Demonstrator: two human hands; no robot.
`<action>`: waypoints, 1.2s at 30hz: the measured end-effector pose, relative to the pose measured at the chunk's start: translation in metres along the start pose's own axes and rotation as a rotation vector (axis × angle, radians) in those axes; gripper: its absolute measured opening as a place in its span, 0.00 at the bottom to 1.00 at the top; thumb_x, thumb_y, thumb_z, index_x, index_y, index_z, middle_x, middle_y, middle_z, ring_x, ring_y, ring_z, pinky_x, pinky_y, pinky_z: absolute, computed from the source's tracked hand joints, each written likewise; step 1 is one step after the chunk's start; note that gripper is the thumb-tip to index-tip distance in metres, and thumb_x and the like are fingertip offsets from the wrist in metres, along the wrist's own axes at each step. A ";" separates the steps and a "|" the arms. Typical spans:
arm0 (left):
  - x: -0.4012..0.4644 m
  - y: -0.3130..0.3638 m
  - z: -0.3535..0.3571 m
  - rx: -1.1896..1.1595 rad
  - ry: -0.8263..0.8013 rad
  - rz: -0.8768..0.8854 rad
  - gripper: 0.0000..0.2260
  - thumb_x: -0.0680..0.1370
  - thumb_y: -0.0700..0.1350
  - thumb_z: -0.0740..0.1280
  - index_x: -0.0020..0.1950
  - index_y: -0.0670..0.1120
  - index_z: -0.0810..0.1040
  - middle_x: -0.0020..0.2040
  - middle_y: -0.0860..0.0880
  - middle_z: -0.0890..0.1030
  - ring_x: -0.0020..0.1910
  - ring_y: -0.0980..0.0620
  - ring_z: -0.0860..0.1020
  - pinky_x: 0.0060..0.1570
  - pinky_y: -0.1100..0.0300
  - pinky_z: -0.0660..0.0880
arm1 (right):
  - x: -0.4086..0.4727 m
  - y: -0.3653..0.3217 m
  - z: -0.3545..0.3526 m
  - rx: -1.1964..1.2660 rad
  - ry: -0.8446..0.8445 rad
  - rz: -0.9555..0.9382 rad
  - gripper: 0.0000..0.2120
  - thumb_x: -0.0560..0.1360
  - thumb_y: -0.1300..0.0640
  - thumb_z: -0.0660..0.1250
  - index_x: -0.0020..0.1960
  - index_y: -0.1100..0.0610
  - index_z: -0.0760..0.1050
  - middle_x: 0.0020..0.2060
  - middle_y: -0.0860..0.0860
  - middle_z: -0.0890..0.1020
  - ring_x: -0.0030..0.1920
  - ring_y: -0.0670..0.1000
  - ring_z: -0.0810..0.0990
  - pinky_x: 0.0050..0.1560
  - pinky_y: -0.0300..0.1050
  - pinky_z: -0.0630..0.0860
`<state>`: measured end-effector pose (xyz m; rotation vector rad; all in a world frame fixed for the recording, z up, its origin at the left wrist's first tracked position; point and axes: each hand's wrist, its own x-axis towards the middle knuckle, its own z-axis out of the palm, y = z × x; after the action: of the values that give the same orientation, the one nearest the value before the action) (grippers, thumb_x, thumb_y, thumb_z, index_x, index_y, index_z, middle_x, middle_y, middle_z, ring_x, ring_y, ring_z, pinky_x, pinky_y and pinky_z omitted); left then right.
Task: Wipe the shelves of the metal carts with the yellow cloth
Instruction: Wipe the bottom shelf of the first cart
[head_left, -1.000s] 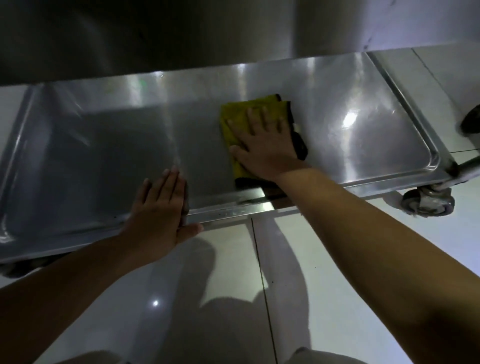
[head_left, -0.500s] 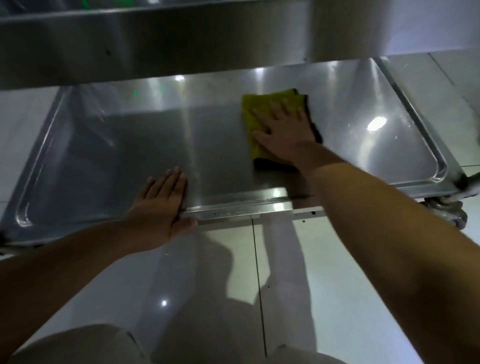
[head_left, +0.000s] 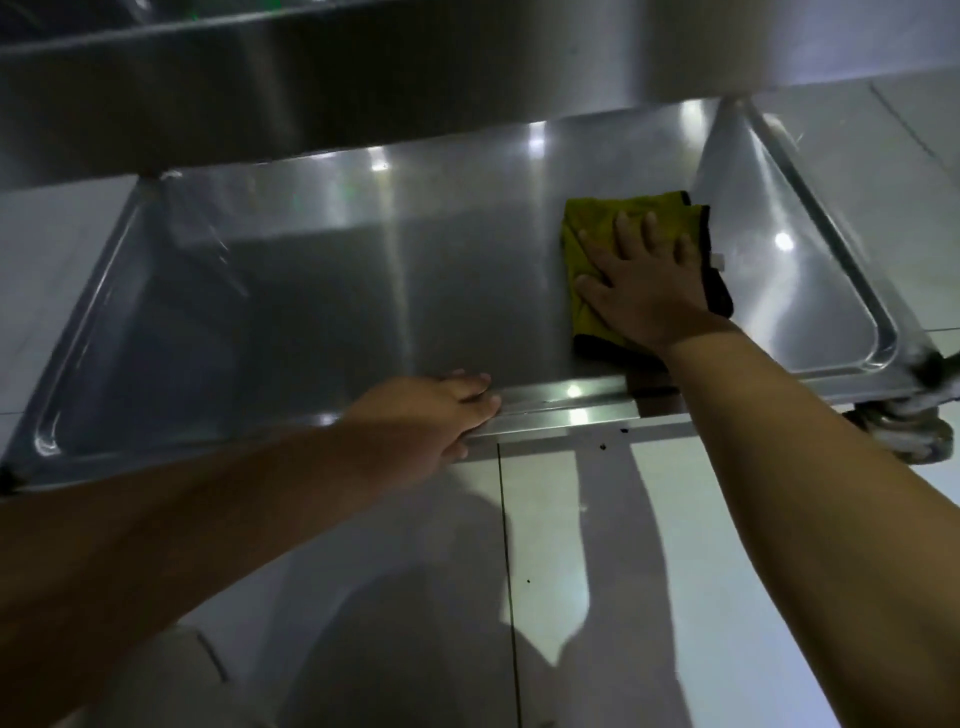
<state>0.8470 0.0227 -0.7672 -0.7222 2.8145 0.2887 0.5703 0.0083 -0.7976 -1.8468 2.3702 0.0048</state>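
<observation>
The cloth lies on the lower shelf, right of centre, under the right hand. The left hand rests on the shelf's near edge (left of the cloth), beneath an upper shelf.

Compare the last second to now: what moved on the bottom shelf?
The right hand slid the yellow cloth rightward along the shelf, from about the middle toward the right end. The left hand turned from flat on the front edge to fingers hooked over it. Unchanged: right palm stays flat on the cloth, left hand stays at the front rim.
</observation>
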 end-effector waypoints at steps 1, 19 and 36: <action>0.000 -0.004 0.003 -0.033 -0.002 0.005 0.27 0.80 0.48 0.62 0.77 0.50 0.57 0.78 0.51 0.53 0.76 0.52 0.55 0.67 0.69 0.48 | 0.004 -0.010 0.001 -0.018 -0.007 -0.050 0.27 0.81 0.39 0.48 0.77 0.39 0.44 0.78 0.52 0.44 0.77 0.57 0.41 0.73 0.61 0.41; -0.014 -0.006 0.032 -0.034 0.216 -0.061 0.34 0.65 0.33 0.75 0.69 0.46 0.72 0.68 0.46 0.74 0.66 0.49 0.71 0.62 0.56 0.71 | 0.071 -0.106 0.004 -0.015 -0.009 -0.398 0.27 0.80 0.38 0.45 0.77 0.40 0.46 0.79 0.49 0.45 0.78 0.55 0.42 0.75 0.59 0.41; -0.008 -0.007 0.044 0.019 0.346 -0.027 0.29 0.68 0.35 0.72 0.67 0.48 0.70 0.64 0.45 0.77 0.60 0.46 0.78 0.52 0.49 0.77 | 0.047 0.129 -0.022 0.037 0.044 0.163 0.28 0.80 0.39 0.51 0.78 0.42 0.50 0.79 0.52 0.49 0.78 0.55 0.45 0.74 0.58 0.42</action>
<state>0.8647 0.0309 -0.8082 -0.8805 3.1213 0.1433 0.4318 -0.0065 -0.7914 -1.6498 2.5257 -0.0639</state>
